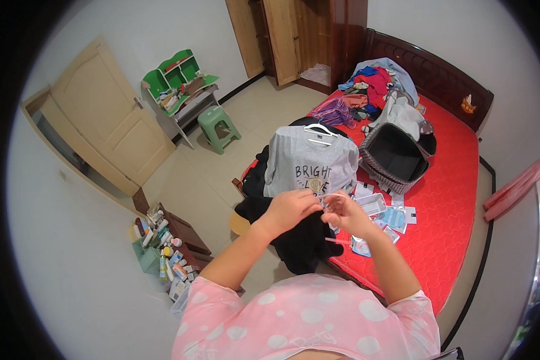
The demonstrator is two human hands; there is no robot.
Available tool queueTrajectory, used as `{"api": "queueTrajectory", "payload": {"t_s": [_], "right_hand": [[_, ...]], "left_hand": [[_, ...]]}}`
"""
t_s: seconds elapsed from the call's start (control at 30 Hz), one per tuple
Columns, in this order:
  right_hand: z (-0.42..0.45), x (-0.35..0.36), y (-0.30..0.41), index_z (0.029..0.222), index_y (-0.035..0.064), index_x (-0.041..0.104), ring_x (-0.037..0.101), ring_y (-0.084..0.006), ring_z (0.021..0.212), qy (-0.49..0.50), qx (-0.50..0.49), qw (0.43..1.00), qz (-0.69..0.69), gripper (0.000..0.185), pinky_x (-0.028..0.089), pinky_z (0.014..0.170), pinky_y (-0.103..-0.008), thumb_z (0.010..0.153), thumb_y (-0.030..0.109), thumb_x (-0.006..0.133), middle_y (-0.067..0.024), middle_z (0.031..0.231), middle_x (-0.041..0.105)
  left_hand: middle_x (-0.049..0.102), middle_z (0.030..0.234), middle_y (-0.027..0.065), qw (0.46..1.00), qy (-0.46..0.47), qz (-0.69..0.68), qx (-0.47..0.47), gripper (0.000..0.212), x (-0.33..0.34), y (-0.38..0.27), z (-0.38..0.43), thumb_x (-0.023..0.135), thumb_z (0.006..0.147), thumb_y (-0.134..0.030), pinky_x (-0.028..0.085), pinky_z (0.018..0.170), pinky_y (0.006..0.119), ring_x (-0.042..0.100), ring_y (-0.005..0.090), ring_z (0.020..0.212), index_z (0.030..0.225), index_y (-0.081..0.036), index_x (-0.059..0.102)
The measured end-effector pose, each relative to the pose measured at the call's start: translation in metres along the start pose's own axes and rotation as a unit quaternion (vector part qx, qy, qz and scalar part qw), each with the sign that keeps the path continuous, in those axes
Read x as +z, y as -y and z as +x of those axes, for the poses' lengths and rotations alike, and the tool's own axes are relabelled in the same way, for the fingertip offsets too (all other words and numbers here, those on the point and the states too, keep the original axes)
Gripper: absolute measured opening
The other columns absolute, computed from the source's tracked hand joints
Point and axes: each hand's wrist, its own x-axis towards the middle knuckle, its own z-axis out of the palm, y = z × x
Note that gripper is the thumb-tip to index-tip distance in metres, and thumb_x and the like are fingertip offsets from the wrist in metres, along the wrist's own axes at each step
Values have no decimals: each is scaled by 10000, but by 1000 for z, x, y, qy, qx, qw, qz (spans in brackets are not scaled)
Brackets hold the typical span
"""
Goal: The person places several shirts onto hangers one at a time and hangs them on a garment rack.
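My left hand (292, 210) and my right hand (348, 216) are raised close together in front of me. Between their fingertips is a thin, pale, curved item (330, 196), too small and blurred to name. Just beyond them, a grey long-sleeved T-shirt (288, 157) with printed lettering lies on a white clothes hanger (319, 129). Black clothing (301, 238) hangs over the bed's near edge below my hands. A pinkish strip (337, 241) shows beneath my right wrist.
On the red mattress (450, 180) stand an open checked storage case (396, 155), a clothes pile (373, 85), a white plastic basket (371, 204) and several flat packets (392, 218). A green stool (218, 128) and a cabinet with bottles (193, 245) are at left.
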Motion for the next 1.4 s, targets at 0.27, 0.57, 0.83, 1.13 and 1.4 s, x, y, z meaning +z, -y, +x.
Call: {"api": "queueTrajectory", "payload": {"t_s": [0.27, 0.57, 0.83, 1.13, 1.4], "right_hand": [[-32, -120, -55, 1018, 25, 553, 579, -139, 840, -279, 74, 957, 1, 226, 457, 750, -263, 905, 218, 519, -79, 947, 638], [-11, -27, -146, 960, 48, 667, 542, -185, 983, -109, -53, 992, -43, 172, 420, 867, -310, 823, 147, 634, -76, 1089, 598], [17, 27, -118, 924, 110, 680, 496, -316, 1073, 4, -176, 911, -373, 245, 438, 878, -368, 706, 15, 620, -110, 1133, 549], [15, 29, -115, 963, 97, 642, 522, -331, 1030, -79, -142, 903, -398, 332, 449, 855, -387, 662, -34, 598, -140, 1135, 529], [26, 39, -114, 903, 44, 641, 565, -302, 916, 3, -208, 859, -467, 185, 471, 780, -380, 724, 90, 658, -103, 1047, 576]], "left_hand": [[580, 748, 88, 991, -52, -47, -117, 146, -39, 30, -24, 692, 746, -152, 447, 663, 332, 571, 258, 739, 779, -28, 620], [530, 671, 65, 979, -121, -90, -135, 136, -56, 31, -36, 670, 767, -92, 390, 598, 282, 507, 181, 624, 747, 11, 584], [518, 679, 49, 967, -163, -103, -165, 184, -81, 5, -46, 674, 787, -139, 375, 599, 265, 479, 158, 630, 747, 15, 582], [527, 687, 48, 954, -214, -121, -170, 172, -93, 1, -64, 667, 799, -118, 394, 610, 261, 496, 151, 636, 747, 22, 581], [530, 690, 42, 959, -202, -120, -157, 151, -85, -3, -67, 676, 788, -99, 391, 612, 257, 493, 146, 638, 746, 15, 587]]}}
